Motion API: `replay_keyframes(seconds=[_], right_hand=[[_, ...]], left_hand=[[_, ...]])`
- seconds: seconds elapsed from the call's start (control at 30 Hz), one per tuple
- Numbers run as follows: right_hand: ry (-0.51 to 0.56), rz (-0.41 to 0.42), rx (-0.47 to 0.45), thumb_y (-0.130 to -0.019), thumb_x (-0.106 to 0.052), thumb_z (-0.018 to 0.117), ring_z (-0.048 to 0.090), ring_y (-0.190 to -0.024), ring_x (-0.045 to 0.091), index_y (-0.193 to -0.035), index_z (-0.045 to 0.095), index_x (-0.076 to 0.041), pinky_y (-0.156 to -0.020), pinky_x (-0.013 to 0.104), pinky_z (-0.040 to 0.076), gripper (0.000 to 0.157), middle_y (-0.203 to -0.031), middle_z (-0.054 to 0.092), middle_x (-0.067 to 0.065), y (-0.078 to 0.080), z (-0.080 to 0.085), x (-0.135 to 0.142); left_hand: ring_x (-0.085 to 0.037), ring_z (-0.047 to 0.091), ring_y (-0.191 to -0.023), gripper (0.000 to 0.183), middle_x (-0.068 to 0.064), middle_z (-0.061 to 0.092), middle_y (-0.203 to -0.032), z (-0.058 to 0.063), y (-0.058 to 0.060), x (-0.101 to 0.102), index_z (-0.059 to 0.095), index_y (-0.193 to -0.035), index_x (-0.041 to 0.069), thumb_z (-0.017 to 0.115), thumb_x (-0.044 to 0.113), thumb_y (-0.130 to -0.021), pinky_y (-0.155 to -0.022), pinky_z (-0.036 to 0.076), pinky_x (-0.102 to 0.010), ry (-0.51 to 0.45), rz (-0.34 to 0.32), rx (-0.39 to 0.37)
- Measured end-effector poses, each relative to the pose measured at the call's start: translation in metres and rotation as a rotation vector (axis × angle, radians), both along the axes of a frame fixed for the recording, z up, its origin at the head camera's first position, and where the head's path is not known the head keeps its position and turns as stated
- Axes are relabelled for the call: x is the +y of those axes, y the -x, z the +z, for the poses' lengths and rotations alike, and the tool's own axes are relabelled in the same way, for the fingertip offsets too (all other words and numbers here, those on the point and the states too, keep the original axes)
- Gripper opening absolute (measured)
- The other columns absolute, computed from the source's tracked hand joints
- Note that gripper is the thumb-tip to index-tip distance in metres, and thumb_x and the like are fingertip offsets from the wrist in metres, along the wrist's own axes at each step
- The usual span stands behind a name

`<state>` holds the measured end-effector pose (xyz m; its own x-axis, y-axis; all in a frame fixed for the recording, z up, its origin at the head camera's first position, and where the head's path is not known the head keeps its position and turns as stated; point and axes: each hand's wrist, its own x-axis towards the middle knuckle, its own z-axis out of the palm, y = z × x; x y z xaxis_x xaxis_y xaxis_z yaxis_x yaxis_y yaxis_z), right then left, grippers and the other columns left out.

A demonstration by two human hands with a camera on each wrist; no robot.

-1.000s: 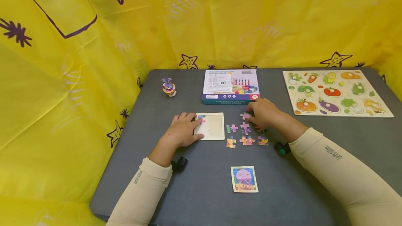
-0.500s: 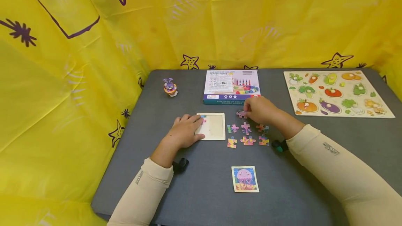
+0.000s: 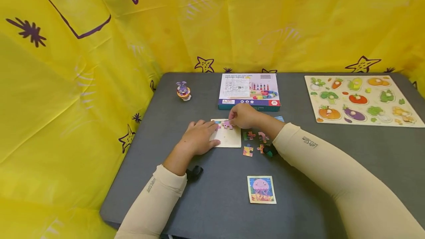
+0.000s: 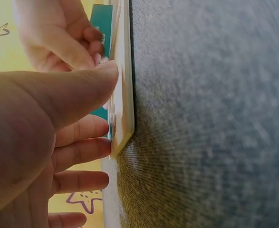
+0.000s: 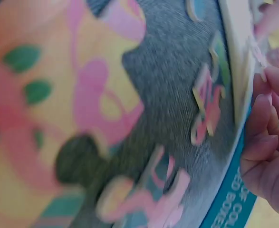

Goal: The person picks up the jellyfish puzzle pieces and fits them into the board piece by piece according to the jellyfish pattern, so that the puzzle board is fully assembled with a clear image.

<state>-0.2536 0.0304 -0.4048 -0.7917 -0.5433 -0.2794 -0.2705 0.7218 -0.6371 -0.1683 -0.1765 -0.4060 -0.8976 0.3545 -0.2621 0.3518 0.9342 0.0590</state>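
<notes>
My left hand (image 3: 198, 139) rests at the left side of a shallow wooden puzzle tray (image 3: 229, 142), fingers straight, thumb along its near edge. In the left wrist view the left thumb (image 4: 84, 92) and fingertips meet the tray's edge. A puzzle piece with blue on it lies in the tray's far left corner, partly hidden by the fingers. My right hand (image 3: 245, 116) pinches a pink jigsaw piece (image 3: 227, 125) over the tray's far side, right beside that corner piece. Several loose jigsaw pieces (image 3: 248, 151) lie right of the tray, some hidden under the right forearm.
A jellyfish picture card (image 3: 261, 190) lies nearer the front. Behind the tray is a beaded-boxes carton (image 3: 249, 93). A small rabbit figure (image 3: 183, 91) stands at the back left, and a vegetable peg board (image 3: 365, 100) lies at the back right. Yellow cloth hangs behind the table.
My right hand has picked up the pink jigsaw piece and carried it left from the loose pieces to the tray. The left hand has stayed at the tray's left side.
</notes>
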Motion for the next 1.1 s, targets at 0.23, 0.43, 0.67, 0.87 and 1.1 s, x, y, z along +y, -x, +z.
replay_keyframes(seconds=[0.23, 0.43, 0.67, 0.87, 1.1], right_hand=[[-0.087, 0.033, 0.095, -0.096, -0.015, 0.067, 0.06, -0.075, 0.018, -0.087, 0.073, -0.011, -0.063, 0.028, 0.046, 0.011, -0.084, 0.068, 0.003, 0.001, -0.002, -0.017], [-0.138, 0.011, 0.139, -0.093, -0.018, 0.067, 0.061, -0.077, 0.02, -0.085, 0.072, -0.014, -0.065, 0.031, 0.047, 0.011, -0.084, 0.068, 0.003, 0.0, 0.001, -0.019], [-0.139, -0.052, 0.16, -0.093, -0.019, 0.068, 0.06, -0.091, 0.026, -0.096, 0.072, -0.013, -0.081, 0.04, 0.049, 0.008, -0.097, 0.069, 0.006, 0.003, -0.001, -0.004], [-0.153, -0.056, 0.201, -0.095, -0.02, 0.068, 0.062, -0.095, 0.027, -0.103, 0.072, -0.011, -0.087, 0.046, 0.051, 0.013, -0.104, 0.071, 0.008, 0.003, 0.004, 0.02], [-0.176, -0.074, 0.225, -0.092, -0.02, 0.072, 0.064, -0.083, 0.027, -0.107, 0.072, -0.009, -0.08, 0.046, 0.05, 0.018, -0.093, 0.069, 0.01, 0.004, 0.011, 0.081]], left_hand=[[-0.028, 0.043, -0.14, 0.067, -0.003, 0.045, -0.16, 0.0, 0.002, 0.006, 0.041, -0.158, 0.029, 0.056, 0.057, -0.099, -0.109, 0.034, -0.051, 0.032, 0.007, 0.006], [-0.029, 0.042, -0.141, 0.067, -0.004, 0.045, -0.159, -0.002, 0.003, 0.009, 0.04, -0.158, 0.029, 0.052, 0.06, -0.1, -0.111, 0.034, -0.052, 0.078, 0.01, 0.006], [-0.029, 0.043, -0.138, 0.068, -0.005, 0.047, -0.155, -0.003, 0.004, 0.012, 0.042, -0.158, 0.027, 0.051, 0.062, -0.099, -0.11, 0.034, -0.052, 0.1, 0.012, 0.014], [-0.029, 0.042, -0.138, 0.07, -0.005, 0.047, -0.155, -0.004, 0.004, 0.011, 0.041, -0.158, 0.028, 0.055, 0.062, -0.098, -0.111, 0.034, -0.052, 0.098, 0.021, 0.017], [-0.031, 0.039, -0.142, 0.071, -0.007, 0.043, -0.159, -0.007, 0.001, 0.011, 0.038, -0.159, 0.026, 0.057, 0.058, -0.099, -0.114, 0.031, -0.054, 0.055, 0.035, -0.011]])
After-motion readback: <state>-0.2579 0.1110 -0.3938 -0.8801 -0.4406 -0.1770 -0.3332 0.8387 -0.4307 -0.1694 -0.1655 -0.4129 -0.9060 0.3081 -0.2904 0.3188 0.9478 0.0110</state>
